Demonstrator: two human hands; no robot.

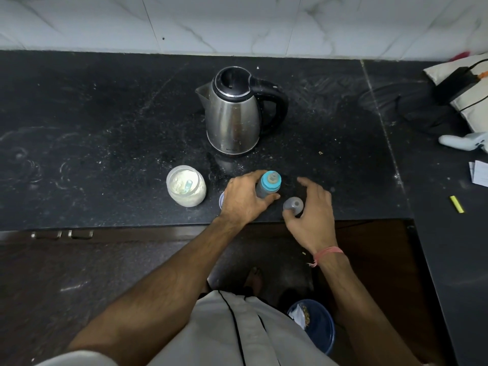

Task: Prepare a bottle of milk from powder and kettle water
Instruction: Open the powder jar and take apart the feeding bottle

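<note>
A baby bottle (268, 184) with a blue collar and teat stands on the black counter (105, 128) near its front edge. My left hand (244, 198) is wrapped around the bottle's body. The clear bottle cap (293, 205) sits just right of it, under the fingers of my right hand (311, 215), which are spread and touch or hover over it. An open jar of milk powder (186, 185) with a scoop inside stands to the left. The steel kettle (232, 112) stands behind, lid shut, handle to the right.
A blue-rimmed lid (221, 200) lies partly hidden behind my left hand. At the right are a cloth bag with a black box (464, 88), a white object (464, 141), papers (479, 173) and a yellow strip (456, 204). A blue bin (314, 326) stands on the floor.
</note>
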